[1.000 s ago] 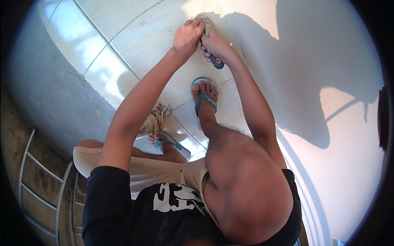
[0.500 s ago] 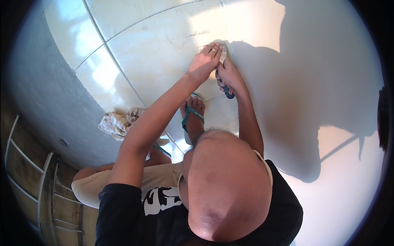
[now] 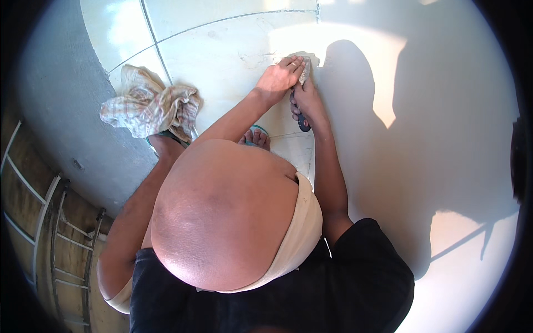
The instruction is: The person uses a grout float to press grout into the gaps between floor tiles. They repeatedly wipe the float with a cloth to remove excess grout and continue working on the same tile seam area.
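My right hand [image 3: 307, 100] grips a scraper by its dark blue handle [image 3: 301, 123]. The pale blade end [image 3: 306, 67] lies against the white floor tile [image 3: 233, 44]. My left hand [image 3: 280, 75] presses down on the blade end, fingers laid over it. Both arms reach forward past my bent knee [image 3: 222, 211], which fills the middle of the view. Below the hands, the toes of one foot in a teal sandal [image 3: 255, 136] show on the tile.
A crumpled checked cloth [image 3: 150, 105] lies on the tiles at the left, beside a grey wall [image 3: 61, 111]. Metal railing bars [image 3: 50, 222] run along the lower left. Shadows of a person fall across the sunlit floor [image 3: 444, 139] on the right.
My head has tilted, so the knee now fills more of the view and the cloth has come into full sight. Both hands stay together on the scraper against the tile.
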`<state>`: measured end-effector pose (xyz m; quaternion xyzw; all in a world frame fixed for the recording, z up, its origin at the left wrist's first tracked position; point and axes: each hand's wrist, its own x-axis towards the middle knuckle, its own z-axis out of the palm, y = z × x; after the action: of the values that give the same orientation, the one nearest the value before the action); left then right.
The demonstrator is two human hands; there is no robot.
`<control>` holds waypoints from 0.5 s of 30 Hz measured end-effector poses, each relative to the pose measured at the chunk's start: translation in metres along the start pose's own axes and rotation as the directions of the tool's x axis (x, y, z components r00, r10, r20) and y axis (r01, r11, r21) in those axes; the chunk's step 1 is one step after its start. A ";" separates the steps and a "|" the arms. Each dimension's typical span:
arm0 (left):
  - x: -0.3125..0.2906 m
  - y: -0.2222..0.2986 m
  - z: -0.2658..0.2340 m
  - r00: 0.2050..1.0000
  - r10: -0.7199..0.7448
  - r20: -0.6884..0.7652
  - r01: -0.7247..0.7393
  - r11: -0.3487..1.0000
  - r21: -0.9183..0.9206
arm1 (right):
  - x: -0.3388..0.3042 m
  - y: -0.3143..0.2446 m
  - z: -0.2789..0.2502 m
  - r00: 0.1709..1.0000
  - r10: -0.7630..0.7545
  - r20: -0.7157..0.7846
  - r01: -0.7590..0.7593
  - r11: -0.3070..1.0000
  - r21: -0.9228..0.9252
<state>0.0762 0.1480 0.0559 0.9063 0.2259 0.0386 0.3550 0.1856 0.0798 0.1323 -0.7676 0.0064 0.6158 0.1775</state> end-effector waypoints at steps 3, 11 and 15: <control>0.012 -0.006 -0.001 1.000 0.025 0.005 -0.025 1.000 -0.012 | -0.001 -0.012 -0.002 1.000 0.020 -0.011 -0.020 0.998 0.052; 0.025 -0.008 -0.003 0.997 0.016 -0.074 -0.025 0.992 -0.125 | 0.000 -0.018 -0.014 0.997 0.070 0.031 -0.071 0.996 0.049; 0.001 -0.024 0.033 0.995 0.074 -0.063 -0.079 0.993 -0.084 | 0.023 0.022 0.005 1.000 0.019 -0.013 -0.018 0.998 0.054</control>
<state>0.0751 0.1435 0.0154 0.8967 0.1994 0.0889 0.3852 0.1813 0.0657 0.1038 -0.7665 0.0313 0.6119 0.1924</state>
